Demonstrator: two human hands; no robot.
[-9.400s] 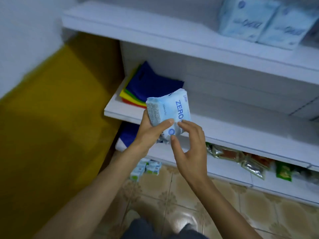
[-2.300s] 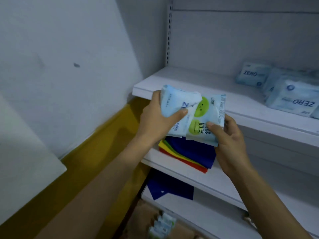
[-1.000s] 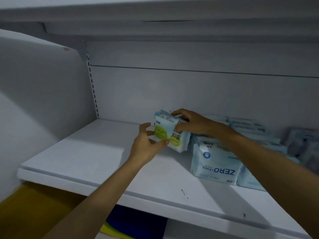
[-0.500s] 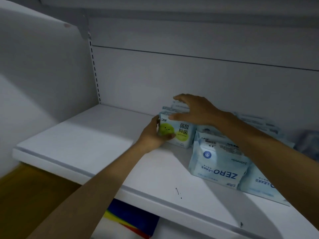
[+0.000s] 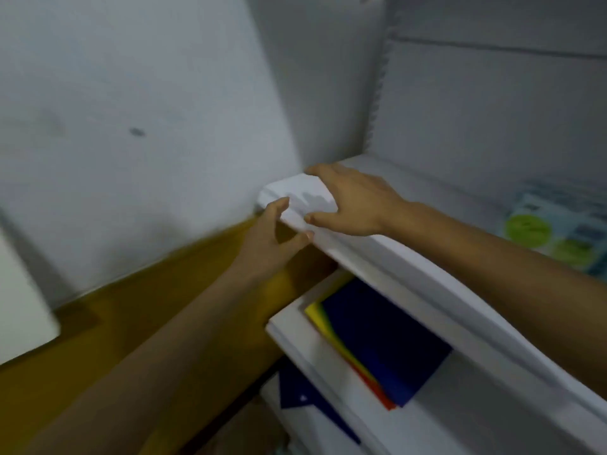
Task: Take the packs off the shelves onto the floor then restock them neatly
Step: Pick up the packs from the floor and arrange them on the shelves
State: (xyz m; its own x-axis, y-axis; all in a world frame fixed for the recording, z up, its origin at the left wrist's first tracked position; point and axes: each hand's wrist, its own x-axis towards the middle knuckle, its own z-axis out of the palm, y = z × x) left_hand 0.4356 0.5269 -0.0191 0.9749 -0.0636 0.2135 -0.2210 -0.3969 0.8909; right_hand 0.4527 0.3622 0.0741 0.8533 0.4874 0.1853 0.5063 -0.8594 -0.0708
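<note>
Top shelf [image 5: 394, 261], white, ran from its left front corner away to the right. Wall to its left, white over a yellow band.

Lower shelf [image 5: 328, 372] sat directly under it and carried a flat stack of cloths [image 5: 387, 339], blue on top with yellow and red edges showing.

Packs [image 5: 551, 231] were far right on the top shelf: pale blue with green circles, blurred and cut off by the frame edge, so the long axis was not readable.

Right hand [image 5: 351, 201] was over the shelf's left front corner, fingers spread wide, holding nothing. Whether it pressed on the board, I cannot tell.

Left hand [image 5: 269, 238] was just below that corner, fingers loosely curled round nothing, one fingertip at the shelf's front edge.

Judgement: the shelved packs lay to the right of both hands, along the shelf's length. The right arm ran close past them, so it was the nearer. No floor packs were visible, and any further restocking probably starts from there.
</note>
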